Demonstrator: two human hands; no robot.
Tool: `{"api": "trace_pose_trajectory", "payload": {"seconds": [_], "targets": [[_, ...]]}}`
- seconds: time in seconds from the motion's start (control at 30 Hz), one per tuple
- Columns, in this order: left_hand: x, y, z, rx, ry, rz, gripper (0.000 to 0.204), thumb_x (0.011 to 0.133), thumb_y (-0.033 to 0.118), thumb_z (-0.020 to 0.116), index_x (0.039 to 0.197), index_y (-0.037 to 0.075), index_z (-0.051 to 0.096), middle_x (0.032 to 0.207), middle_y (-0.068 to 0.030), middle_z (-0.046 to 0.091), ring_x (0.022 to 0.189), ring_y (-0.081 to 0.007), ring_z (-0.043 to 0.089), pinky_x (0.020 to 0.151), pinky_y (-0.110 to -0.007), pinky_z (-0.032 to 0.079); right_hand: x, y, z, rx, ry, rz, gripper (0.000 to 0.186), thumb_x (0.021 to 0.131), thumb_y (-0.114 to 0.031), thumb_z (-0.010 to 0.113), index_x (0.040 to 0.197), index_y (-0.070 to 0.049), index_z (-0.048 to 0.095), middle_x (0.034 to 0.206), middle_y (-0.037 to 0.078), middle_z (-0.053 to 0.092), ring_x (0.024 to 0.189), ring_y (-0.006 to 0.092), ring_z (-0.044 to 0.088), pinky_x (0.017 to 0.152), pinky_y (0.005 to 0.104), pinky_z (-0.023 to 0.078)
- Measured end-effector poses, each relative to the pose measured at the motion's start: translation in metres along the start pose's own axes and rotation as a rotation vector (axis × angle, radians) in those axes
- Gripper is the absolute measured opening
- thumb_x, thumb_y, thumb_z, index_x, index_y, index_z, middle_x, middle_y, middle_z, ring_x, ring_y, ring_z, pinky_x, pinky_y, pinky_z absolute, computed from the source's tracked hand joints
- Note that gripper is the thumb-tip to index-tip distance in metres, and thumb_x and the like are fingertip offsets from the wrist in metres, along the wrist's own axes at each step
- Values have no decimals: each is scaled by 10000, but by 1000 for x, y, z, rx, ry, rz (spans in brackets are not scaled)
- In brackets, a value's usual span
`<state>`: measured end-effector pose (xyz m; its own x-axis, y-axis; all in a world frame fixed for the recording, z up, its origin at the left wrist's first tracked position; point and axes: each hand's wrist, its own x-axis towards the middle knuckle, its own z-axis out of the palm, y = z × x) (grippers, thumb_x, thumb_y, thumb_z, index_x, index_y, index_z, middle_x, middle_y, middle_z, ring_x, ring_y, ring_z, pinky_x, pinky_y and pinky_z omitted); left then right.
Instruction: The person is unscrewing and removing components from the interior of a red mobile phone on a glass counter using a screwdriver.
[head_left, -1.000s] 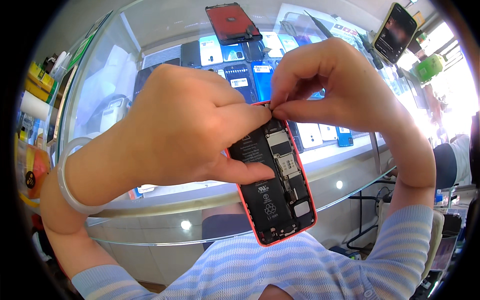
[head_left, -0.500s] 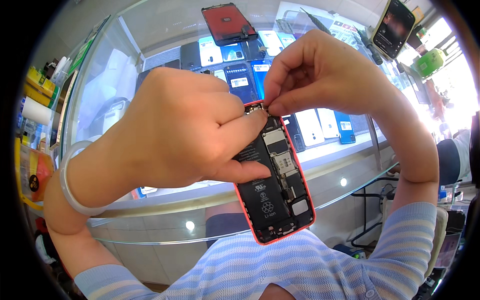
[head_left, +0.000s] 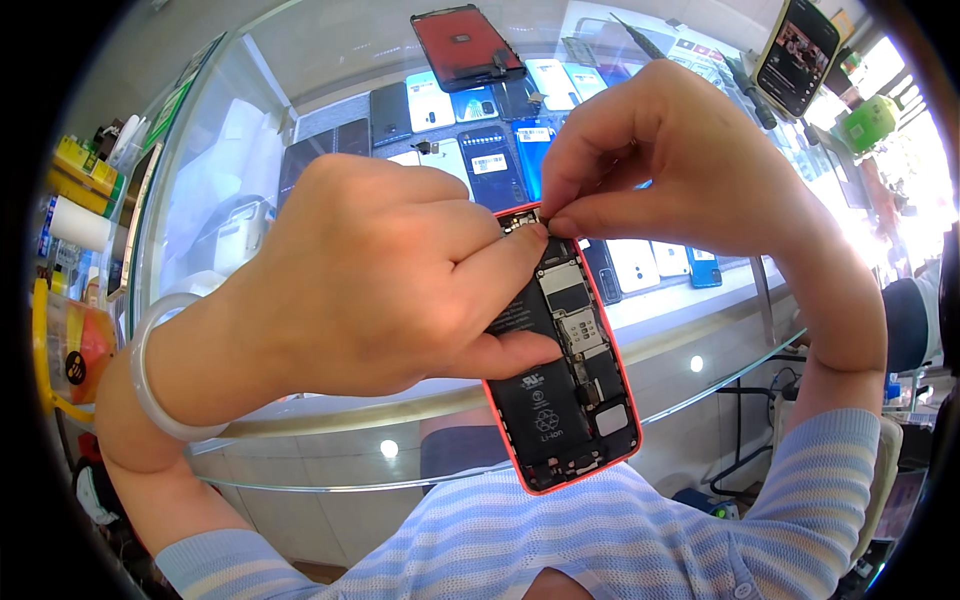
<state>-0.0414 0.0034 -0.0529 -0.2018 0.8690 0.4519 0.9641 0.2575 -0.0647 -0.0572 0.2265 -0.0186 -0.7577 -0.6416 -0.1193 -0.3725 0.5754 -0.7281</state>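
An opened phone (head_left: 582, 330) with a red frame is tilted in front of me, its circuit board bare and a black battery (head_left: 540, 412) along its left side. My left hand (head_left: 375, 285) grips it from the left. The thumb lies over the battery and the index fingertip presses at the top edge. At that same top end, my right hand (head_left: 690, 165) pinches with thumb and forefinger. Whatever lies between those fingertips is too small and covered to make out. The phone's upper left part is hidden under my left hand.
Beneath is a glass display case (head_left: 300, 425) with several phones inside. A red-backed screen panel (head_left: 465, 45) rests on its top, with a dark slim tool (head_left: 638, 40) farther right. A lit phone (head_left: 798, 60) stands upright at the far right, near a green bottle (head_left: 868, 125).
The whole view has shifted slightly, with the phone and hands appearing a little lower and farther right. Both hands keep their hold; the right fingertips stay at the phone's top end.
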Motion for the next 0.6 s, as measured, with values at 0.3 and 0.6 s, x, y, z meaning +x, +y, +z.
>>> {"api": "trace_pose_trajectory", "payload": {"seconds": [0.3, 0.6], "targets": [[1, -3, -1, 6, 57, -51, 539, 589, 440, 865, 899, 23, 721, 544, -19, 481, 464, -177, 487, 430, -294, 360, 1, 8, 0, -16, -13, -122, 103, 777, 55, 706, 874, 24, 688, 877, 63, 655, 818, 141, 672, 760, 270, 580], [0, -4, 2, -17, 64, -61, 512, 599, 423, 865, 870, 13, 720, 546, -26, 510, 464, -173, 502, 434, -290, 381, -1, 12, 2, -213, 18, -323, 94, 769, 69, 675, 838, 19, 636, 895, 89, 650, 786, 192, 659, 692, 296, 555]]}}
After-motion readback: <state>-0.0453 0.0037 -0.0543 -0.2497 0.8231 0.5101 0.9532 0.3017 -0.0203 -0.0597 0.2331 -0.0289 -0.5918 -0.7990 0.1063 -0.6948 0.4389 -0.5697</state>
